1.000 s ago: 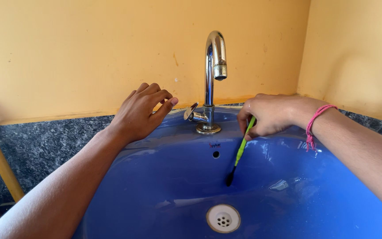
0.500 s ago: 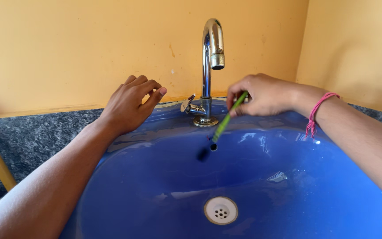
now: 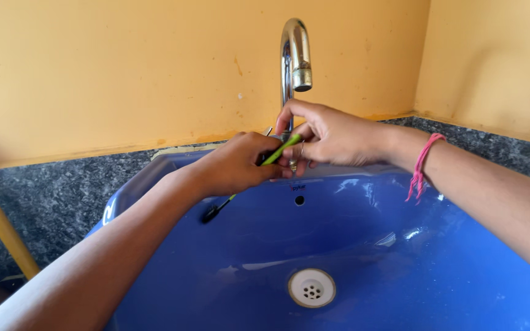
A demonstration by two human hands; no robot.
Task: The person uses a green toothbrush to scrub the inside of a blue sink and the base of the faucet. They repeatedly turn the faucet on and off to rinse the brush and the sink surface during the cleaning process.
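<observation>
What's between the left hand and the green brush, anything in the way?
Nothing visible. The left hand is closed around the green brush, and the right hand grips its upper end. The dark bristle end sticks out below the left hand, over the blue sink.

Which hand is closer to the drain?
Left. The left hand sits above the basin's left side, gripping the green brush, slightly nearer the drain. The right hand is higher, by the tap.

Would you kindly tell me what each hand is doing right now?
Left hand: closed around the slim green-handled brush with a dark head.
Right hand: fingers pinching the same brush's upper end.
</observation>
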